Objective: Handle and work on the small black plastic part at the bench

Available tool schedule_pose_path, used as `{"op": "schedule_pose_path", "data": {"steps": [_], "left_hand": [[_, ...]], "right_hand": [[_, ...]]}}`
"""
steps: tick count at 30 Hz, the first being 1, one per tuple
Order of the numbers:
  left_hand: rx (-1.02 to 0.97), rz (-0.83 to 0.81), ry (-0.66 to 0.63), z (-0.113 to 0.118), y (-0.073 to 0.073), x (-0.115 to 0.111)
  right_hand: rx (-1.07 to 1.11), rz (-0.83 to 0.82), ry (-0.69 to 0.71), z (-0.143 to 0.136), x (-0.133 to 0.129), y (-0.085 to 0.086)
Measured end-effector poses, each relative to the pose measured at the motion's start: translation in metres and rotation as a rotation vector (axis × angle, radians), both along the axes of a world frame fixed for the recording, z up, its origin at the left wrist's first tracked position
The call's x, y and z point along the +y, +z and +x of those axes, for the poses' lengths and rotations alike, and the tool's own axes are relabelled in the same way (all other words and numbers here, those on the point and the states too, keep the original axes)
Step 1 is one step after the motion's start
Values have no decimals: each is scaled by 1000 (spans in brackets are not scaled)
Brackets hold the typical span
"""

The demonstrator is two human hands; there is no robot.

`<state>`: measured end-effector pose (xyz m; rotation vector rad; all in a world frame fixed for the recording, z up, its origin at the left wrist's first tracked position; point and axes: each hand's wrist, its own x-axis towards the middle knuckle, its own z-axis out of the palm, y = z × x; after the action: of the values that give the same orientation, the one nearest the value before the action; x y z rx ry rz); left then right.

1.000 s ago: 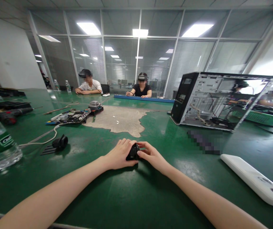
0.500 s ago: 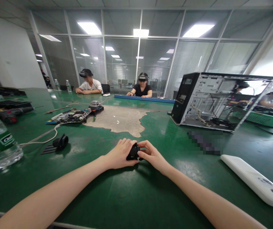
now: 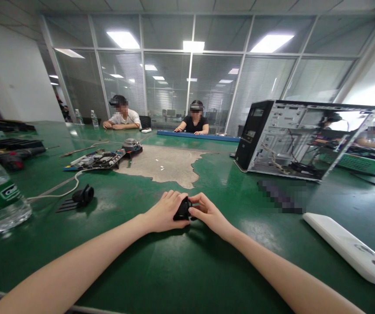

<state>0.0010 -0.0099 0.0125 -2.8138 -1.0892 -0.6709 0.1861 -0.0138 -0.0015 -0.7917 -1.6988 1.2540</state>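
Note:
A small black part sits between my hands, just above or on the green table; its exact kind is not clear. My left hand is closed round its left side and top. From the right, the thumb and fingers of my right hand pinch its edge, and they cover part of it. To the left lies another black piece with a round end and flat slats.
A water bottle stands at left, near a circuit board and a white cable. An open computer case stands at right, with a white device nearer me. Two people sit across the table.

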Motion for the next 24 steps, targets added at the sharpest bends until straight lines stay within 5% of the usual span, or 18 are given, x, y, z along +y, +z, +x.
{"op": "schedule_pose_path", "data": {"steps": [24], "left_hand": [[-3,2,-3,0,0,1]], "right_hand": [[-24,-33,43,3,2,2]]}}
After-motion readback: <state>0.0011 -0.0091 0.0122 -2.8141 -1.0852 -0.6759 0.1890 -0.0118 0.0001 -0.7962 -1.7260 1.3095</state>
